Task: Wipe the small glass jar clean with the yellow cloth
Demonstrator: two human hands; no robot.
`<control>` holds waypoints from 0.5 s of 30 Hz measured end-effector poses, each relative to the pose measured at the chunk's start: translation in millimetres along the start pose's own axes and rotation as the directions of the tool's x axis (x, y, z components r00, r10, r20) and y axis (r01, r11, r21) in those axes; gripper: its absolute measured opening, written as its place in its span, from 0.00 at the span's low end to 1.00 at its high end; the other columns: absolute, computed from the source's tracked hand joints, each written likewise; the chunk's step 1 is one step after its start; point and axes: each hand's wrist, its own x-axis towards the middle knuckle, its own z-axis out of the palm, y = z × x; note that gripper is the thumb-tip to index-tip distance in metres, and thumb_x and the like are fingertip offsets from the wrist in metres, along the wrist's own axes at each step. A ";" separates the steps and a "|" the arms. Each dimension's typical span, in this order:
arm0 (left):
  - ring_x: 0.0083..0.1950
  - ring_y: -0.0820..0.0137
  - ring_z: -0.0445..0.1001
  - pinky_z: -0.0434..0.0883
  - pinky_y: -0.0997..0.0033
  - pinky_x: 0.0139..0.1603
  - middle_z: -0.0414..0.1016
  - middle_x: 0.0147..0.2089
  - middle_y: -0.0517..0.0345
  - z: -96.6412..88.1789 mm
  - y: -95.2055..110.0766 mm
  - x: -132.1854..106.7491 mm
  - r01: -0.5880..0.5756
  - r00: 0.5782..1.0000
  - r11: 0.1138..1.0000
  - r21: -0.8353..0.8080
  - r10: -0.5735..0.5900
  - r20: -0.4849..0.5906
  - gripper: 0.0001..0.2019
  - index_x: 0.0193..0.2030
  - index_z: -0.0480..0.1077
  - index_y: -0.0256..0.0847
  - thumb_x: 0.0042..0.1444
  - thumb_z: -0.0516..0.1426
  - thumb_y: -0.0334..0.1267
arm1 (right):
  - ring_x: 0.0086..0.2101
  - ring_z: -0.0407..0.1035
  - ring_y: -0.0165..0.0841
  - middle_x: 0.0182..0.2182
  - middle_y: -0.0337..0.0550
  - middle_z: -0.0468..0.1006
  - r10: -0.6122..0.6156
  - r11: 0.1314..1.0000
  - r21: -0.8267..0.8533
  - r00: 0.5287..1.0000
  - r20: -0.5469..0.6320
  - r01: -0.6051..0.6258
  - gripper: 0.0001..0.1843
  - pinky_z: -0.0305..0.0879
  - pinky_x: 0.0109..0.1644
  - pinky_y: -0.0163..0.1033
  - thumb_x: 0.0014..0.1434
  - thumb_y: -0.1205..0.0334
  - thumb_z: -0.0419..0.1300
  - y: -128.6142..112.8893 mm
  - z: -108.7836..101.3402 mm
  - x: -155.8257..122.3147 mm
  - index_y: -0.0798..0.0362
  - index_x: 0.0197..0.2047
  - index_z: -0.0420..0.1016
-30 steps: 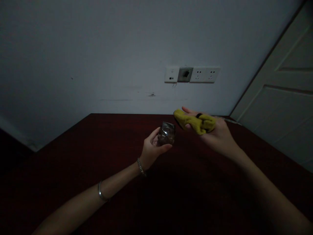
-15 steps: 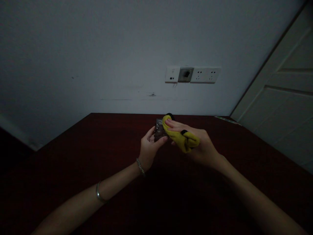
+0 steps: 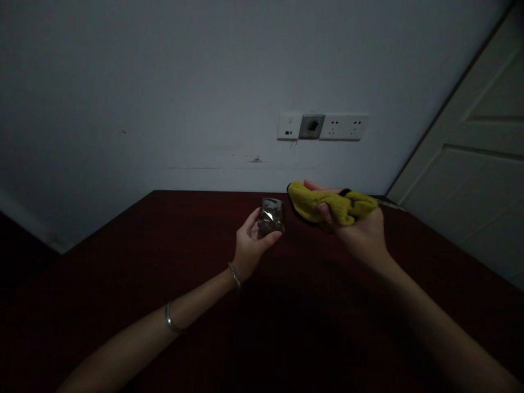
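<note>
My left hand (image 3: 250, 244) holds a small clear glass (image 3: 271, 216) above the dark red table (image 3: 123, 273), fingers and thumb wrapped round it. My right hand (image 3: 360, 229) is raised to the right of the glass, palm turned up, with a yellow cloth (image 3: 331, 203) bunched in its fingers. Cloth and glass are a short gap apart and do not touch. Two bracelets sit on my left wrist and forearm.
A white wall stands behind the table with a strip of sockets and switches (image 3: 323, 126). A white panelled door (image 3: 470, 164) is at the right. A thin light object (image 3: 388, 204) lies at the table's far right corner. The room is dim.
Half a second ago the yellow cloth was pressed against the glass. My right hand has now drawn back to the right and up with the cloth; the left hand has kept the glass nearly still.
</note>
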 end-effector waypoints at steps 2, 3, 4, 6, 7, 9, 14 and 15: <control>0.48 0.58 0.77 0.71 0.57 0.54 0.76 0.48 0.43 1.4 1.2 -3.1 0.013 1.000 1.000 0.008 -0.013 0.028 0.34 0.55 0.65 0.33 0.40 0.69 0.38 | 0.46 0.75 0.38 0.49 0.44 0.78 0.019 1.000 0.002 0.997 0.074 -0.019 0.15 0.72 0.53 0.44 0.58 0.60 0.61 3.9 3.9 -0.3 0.50 0.49 0.76; 0.49 0.57 0.76 0.71 0.56 0.54 0.75 0.50 0.43 2.0 1.5 -4.4 0.021 0.999 1.000 0.009 -0.021 0.044 0.35 0.55 0.65 0.33 0.39 0.69 0.38 | 0.46 0.74 0.38 0.49 0.44 0.78 0.018 1.000 0.016 0.993 0.117 -0.020 0.16 0.72 0.53 0.43 0.57 0.60 0.62 5.5 5.6 -0.7 0.50 0.49 0.75; 0.50 0.56 0.76 0.71 0.56 0.54 0.75 0.50 0.42 2.5 1.6 -5.5 0.025 0.998 1.000 0.007 -0.025 0.057 0.36 0.56 0.64 0.33 0.39 0.69 0.38 | 0.47 0.74 0.38 0.50 0.44 0.78 0.010 0.999 0.038 0.988 0.154 -0.016 0.16 0.71 0.53 0.43 0.57 0.60 0.62 6.7 6.9 -1.2 0.50 0.49 0.75; 0.50 0.56 0.76 0.71 0.57 0.54 0.74 0.51 0.42 3.0 1.1 -6.9 0.021 0.998 1.000 0.002 -0.022 0.067 0.38 0.58 0.63 0.33 0.38 0.70 0.38 | 0.49 0.73 0.38 0.52 0.45 0.76 -0.001 0.996 0.083 0.977 0.213 -0.017 0.15 0.70 0.54 0.44 0.56 0.59 0.63 8.0 7.5 -2.2 0.50 0.48 0.74; 0.50 0.57 0.76 0.72 0.57 0.54 0.74 0.51 0.42 2.9 0.5 -7.2 0.017 0.998 1.000 0.003 -0.017 0.066 0.40 0.59 0.61 0.33 0.38 0.70 0.38 | 0.50 0.72 0.38 0.54 0.46 0.74 -0.003 0.994 0.107 0.972 0.233 -0.022 0.14 0.70 0.55 0.44 0.56 0.59 0.63 8.0 7.0 -2.7 0.50 0.47 0.74; 0.48 0.58 0.77 0.72 0.58 0.53 0.74 0.52 0.41 2.2 -0.6 -7.1 0.000 0.998 1.000 0.014 -0.001 0.060 0.43 0.60 0.60 0.33 0.36 0.71 0.38 | 0.52 0.70 0.39 0.57 0.46 0.71 -0.001 0.990 0.135 0.964 0.264 -0.035 0.15 0.68 0.56 0.45 0.56 0.59 0.63 7.0 5.3 -3.5 0.49 0.47 0.74; 0.51 0.58 0.75 0.73 0.61 0.50 0.75 0.51 0.44 1.7 -1.2 -5.6 -0.064 0.997 0.997 0.038 0.062 0.046 0.40 0.58 0.62 0.35 0.36 0.70 0.38 | 0.55 0.68 0.40 0.58 0.48 0.70 -0.058 0.997 0.060 0.959 0.277 0.043 0.27 0.66 0.59 0.48 0.56 0.60 0.63 2.1 3.1 -4.8 0.49 0.59 0.67; 0.51 0.58 0.75 0.73 0.61 0.51 0.75 0.51 0.44 2.0 -1.2 -5.2 -0.062 0.997 0.997 0.039 0.061 0.041 0.39 0.57 0.63 0.35 0.36 0.70 0.38 | 0.55 0.68 0.40 0.58 0.49 0.71 -0.068 0.998 0.031 0.959 0.277 0.062 0.30 0.66 0.58 0.49 0.56 0.60 0.63 1.1 3.4 -4.9 0.49 0.61 0.64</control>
